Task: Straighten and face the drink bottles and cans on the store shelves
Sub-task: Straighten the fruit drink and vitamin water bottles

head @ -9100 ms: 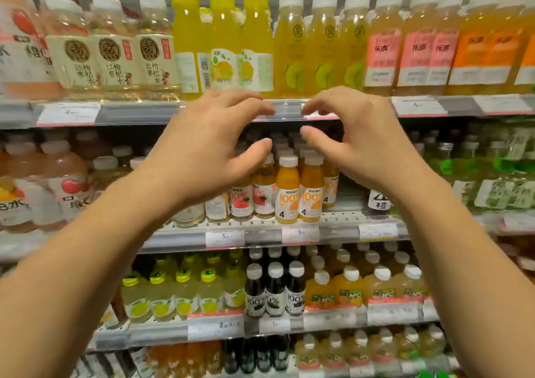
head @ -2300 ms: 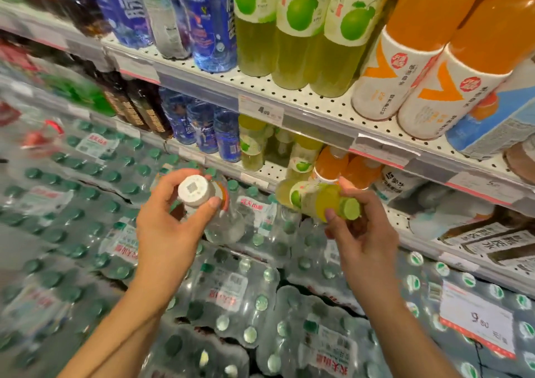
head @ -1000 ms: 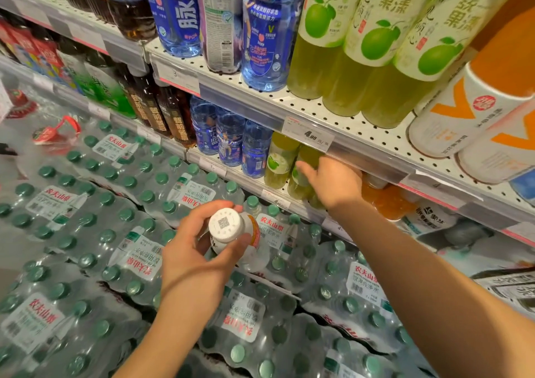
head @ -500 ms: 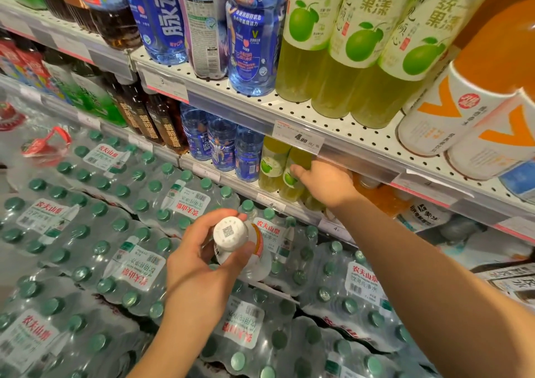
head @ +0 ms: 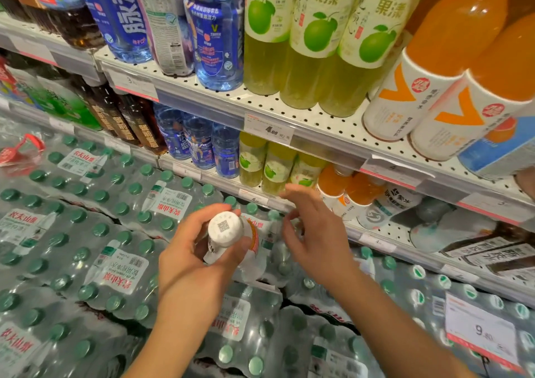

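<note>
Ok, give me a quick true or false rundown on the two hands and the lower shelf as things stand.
1. The left hand grips a white-capped bottle. True.
2. The right hand holds a green drink bottle. False: it holds nothing, its fingers spread in front of the lower shelf.
3. Small green apple bottles stand upright on the lower shelf. True.
4. The white-capped bottle stands on the shelf. False: it is held above the shrink-wrapped water packs.
5. Small orange bottles sit right of the green ones. True.
</note>
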### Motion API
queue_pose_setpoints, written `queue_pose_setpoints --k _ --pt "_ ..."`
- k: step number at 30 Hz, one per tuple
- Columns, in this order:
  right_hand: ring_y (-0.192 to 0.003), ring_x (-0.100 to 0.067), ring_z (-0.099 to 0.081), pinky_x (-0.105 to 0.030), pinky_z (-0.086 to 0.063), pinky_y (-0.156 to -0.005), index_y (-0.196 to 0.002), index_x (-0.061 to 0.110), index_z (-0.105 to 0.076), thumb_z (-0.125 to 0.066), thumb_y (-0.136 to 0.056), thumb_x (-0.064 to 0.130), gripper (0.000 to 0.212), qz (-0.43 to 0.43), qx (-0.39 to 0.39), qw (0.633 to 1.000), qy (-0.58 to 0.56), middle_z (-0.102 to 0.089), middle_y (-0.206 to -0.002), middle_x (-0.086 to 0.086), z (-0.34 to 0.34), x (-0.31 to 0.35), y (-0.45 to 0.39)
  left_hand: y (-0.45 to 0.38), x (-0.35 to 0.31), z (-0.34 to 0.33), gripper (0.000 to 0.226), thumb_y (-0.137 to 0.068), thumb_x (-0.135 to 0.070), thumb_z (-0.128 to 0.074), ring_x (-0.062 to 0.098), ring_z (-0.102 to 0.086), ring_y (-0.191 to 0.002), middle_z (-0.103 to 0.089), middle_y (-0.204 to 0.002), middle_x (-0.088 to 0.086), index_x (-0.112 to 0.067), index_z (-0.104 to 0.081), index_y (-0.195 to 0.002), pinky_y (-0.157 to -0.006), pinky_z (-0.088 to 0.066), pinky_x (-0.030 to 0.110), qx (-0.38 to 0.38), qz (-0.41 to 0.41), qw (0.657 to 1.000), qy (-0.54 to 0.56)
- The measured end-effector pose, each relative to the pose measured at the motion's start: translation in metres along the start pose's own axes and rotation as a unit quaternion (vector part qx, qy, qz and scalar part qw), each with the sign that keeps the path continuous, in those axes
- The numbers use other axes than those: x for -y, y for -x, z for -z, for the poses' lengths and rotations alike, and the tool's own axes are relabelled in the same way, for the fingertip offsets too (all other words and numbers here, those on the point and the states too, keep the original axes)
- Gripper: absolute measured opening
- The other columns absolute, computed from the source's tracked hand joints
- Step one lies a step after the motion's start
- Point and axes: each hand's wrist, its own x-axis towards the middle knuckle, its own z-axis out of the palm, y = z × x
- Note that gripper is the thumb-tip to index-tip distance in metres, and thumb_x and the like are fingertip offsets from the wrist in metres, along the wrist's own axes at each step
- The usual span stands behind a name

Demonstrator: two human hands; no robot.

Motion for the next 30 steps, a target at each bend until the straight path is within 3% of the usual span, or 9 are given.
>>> queue_pose_setpoints --k 6,11,14,17,19,22,26,28,30 --pt "-0.122 -0.008 -0.056 -0.033 -0.051 -0.094 -0.145 0.024 -0.047 -0.065 -0.091 0.024 0.057 -0.057 -0.001 0.994 -0.091 -0.056 -0.137 0.010 0.034 0.008 0.058 0.018 -0.017 -0.047 0.049 -0.065 -0.018 -0.094 0.010 -0.071 -0.093 -0.076 -0.102 -0.007 -0.042 -0.071 -0.100 -0.082 -0.058 0.040 0.052 -0.021 0.998 -0.016" --pt "-0.133 -0.009 -0.051 -0.029 -0.044 -0.106 -0.149 0.026 -0.044 -0.072 -0.084 0.020 0.071 -0.105 0.013 0.980 -0.169 -0.053 -0.142 0.013 0.068 0.002 0.088 0.034 -0.023 -0.089 0.044 -0.062 -0.018 -0.081 0.003 -0.070 -0.090 -0.075 -0.102 -0.011 -0.043 -0.071 -0.097 -0.075 -0.056 0.019 0.097 -0.052 0.994 -0.020" --pt "-0.132 -0.006 -0.050 -0.021 -0.042 -0.105 -0.146 0.034 -0.042 -0.077 -0.080 0.039 0.075 -0.126 -0.015 0.977 -0.172 -0.050 -0.142 0.020 0.080 0.001 0.101 0.041 -0.023 -0.110 0.049 -0.061 -0.014 -0.083 0.006 -0.072 -0.092 -0.075 -0.103 -0.010 -0.042 -0.071 -0.100 -0.074 -0.053 0.014 0.117 -0.060 0.991 -0.013" --pt "-0.119 -0.010 -0.058 -0.023 -0.047 -0.094 -0.134 0.034 -0.051 -0.087 -0.075 0.034 0.069 -0.171 -0.082 0.966 -0.174 -0.056 -0.129 0.016 0.091 -0.009 0.114 0.055 -0.025 -0.137 0.060 -0.064 -0.004 -0.093 0.008 -0.072 -0.095 -0.076 -0.103 -0.010 -0.041 -0.070 -0.105 -0.075 -0.054 0.017 0.149 -0.060 0.987 -0.025" --pt "-0.114 -0.008 -0.060 -0.024 -0.049 -0.091 -0.128 0.036 -0.051 -0.090 -0.071 0.030 0.070 -0.187 -0.114 0.962 -0.163 -0.058 -0.125 0.014 0.100 -0.017 0.122 0.065 -0.029 -0.156 0.061 -0.068 0.008 -0.086 0.008 -0.071 -0.093 -0.075 -0.101 -0.013 -0.034 -0.069 -0.109 -0.074 -0.053 0.015 0.169 -0.059 0.984 -0.010" --pt "-0.109 -0.006 -0.062 -0.022 -0.050 -0.088 -0.125 0.039 -0.052 -0.089 -0.070 0.031 0.066 -0.206 -0.143 0.957 -0.147 -0.062 -0.121 0.017 0.116 -0.029 0.132 0.072 -0.035 -0.179 0.060 -0.075 0.000 -0.085 -0.001 -0.067 -0.100 -0.070 -0.108 -0.022 -0.039 -0.065 -0.116 -0.080 -0.052 0.012 0.214 -0.096 0.969 -0.073" --pt "-0.108 -0.006 -0.064 -0.023 -0.052 -0.087 -0.126 0.037 -0.054 -0.088 -0.070 0.034 0.066 -0.244 -0.159 0.946 -0.144 -0.066 -0.117 0.018 0.131 -0.049 0.143 0.057 -0.043 -0.193 0.057 -0.085 -0.038 -0.076 -0.004 -0.048 -0.129 -0.055 -0.136 -0.021 -0.044 -0.052 -0.135 -0.104 -0.039 0.013 0.339 -0.238 0.881 -0.230" --pt "-0.106 -0.005 -0.064 -0.019 -0.052 -0.086 -0.125 0.037 -0.055 -0.088 -0.068 0.035 0.066 -0.263 -0.168 0.939 -0.142 -0.066 -0.114 0.018 0.136 -0.060 0.148 0.036 -0.044 -0.199 0.058 -0.088 -0.047 -0.067 0.013 -0.042 -0.140 -0.050 -0.147 -0.009 -0.028 -0.052 -0.142 -0.116 -0.037 0.032 0.313 -0.384 0.807 -0.322" --pt "-0.108 -0.004 -0.063 -0.017 -0.050 -0.087 -0.124 0.038 -0.054 -0.090 -0.069 0.033 0.066 -0.279 -0.179 0.932 -0.146 -0.065 -0.114 0.019 0.141 -0.071 0.152 0.014 -0.048 -0.202 0.061 -0.090 -0.045 -0.063 0.033 -0.037 -0.144 -0.044 -0.156 0.005 -0.016 -0.054 -0.143 -0.115 -0.035 0.056 0.253 -0.486 0.738 -0.394"
